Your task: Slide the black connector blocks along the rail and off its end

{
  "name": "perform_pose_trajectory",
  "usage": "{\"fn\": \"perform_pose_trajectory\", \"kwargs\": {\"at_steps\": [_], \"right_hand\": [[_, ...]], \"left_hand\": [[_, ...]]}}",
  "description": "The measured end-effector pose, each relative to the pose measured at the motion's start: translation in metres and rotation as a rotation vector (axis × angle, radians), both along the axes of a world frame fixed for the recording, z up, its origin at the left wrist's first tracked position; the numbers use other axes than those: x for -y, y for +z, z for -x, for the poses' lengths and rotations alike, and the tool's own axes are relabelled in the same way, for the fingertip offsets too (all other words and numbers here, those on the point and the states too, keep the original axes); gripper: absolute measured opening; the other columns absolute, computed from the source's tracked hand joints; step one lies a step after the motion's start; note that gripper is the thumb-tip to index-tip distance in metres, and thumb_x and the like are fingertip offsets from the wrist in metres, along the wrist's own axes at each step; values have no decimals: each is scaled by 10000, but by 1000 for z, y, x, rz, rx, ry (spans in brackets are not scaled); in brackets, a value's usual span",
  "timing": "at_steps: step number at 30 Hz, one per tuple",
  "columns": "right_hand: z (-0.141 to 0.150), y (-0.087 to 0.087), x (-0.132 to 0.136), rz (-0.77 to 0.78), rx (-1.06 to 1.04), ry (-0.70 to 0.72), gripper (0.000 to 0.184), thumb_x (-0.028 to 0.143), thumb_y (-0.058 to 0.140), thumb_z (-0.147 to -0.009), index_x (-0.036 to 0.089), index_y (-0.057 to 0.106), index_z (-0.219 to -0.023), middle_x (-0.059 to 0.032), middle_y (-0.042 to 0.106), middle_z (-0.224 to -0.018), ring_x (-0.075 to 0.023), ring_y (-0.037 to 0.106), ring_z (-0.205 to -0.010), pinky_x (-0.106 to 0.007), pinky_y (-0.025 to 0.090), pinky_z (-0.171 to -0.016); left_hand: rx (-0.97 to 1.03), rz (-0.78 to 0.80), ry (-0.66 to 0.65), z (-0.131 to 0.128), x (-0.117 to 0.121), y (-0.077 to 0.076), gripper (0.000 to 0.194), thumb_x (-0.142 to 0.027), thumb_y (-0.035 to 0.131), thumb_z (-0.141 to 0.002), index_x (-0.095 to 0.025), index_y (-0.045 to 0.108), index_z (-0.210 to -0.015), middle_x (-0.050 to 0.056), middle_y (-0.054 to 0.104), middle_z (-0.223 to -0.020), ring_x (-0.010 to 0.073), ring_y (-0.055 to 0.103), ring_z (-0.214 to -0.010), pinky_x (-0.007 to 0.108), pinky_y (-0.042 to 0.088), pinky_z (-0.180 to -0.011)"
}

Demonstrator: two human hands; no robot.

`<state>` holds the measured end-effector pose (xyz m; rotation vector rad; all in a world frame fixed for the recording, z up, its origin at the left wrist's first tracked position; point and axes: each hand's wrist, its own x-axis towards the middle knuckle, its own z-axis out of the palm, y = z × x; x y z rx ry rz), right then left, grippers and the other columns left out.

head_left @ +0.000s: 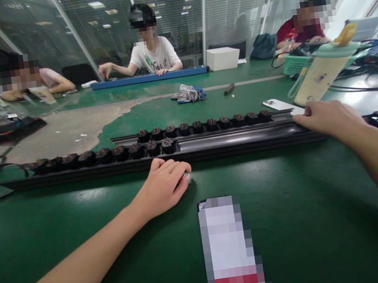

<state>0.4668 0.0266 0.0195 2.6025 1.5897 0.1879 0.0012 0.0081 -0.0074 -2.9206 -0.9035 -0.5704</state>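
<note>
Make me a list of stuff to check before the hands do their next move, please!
1. Near black rail is on the green table: ok, it lies lengthwise across in front of the person.
2. Right hand is by the rail: ok, it is at the right end; how firm its grip is doesn't show.
3. Black pieces reach all along the near rail: not ok, they line only its left part.
4. Those pieces are fixed tight: cannot tell.
5. Left hand has something in its grip: cannot tell, the curled fingers hide it.
6. Phone is apart from both hands: ok.
</note>
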Motion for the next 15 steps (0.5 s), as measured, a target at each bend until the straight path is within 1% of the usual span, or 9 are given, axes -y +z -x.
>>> {"fn": "perform_pose_trajectory", "kwargs": {"at_steps": [6,9,12,15], "right_hand": [[-15,-1,3,-22,-5,-44,581,627,309,-917,173,636,-1069,-207,669,-1058,-319,594,-939,-391,393,-747],[-22,-1,4,-47,-9,-61,567,631,347,-904,170,634,-1068,-218,668,-1044,-318,586,-903,-398,382,-728],[-28,-1,5,-36,-27,-105,555,644,367,-892,182,637,-1036,-217,666,-1035,-308,580,-883,-395,378,-717],[-32,-1,5,-34,-36,-113,546,648,373,-891,188,638,-1015,-214,664,-1054,-306,576,-899,-396,381,-725]], "left_hand": [[8,-7,-6,0,0,1,171,-240,425,-1051,-175,583,-1059,29,700,-957,172,601,-830,379,310,-855],[5,1,-2,0,1,1,171,-247,422,-1052,-178,578,-1070,31,704,-961,172,599,-836,379,312,-854],[3,9,-1,0,1,2,169,-252,422,-1051,-183,576,-1059,30,705,-970,170,598,-831,379,313,-854],[7,5,2,0,1,1,172,-250,420,-1050,-184,579,-1056,33,707,-968,168,595,-821,381,315,-854]]}}
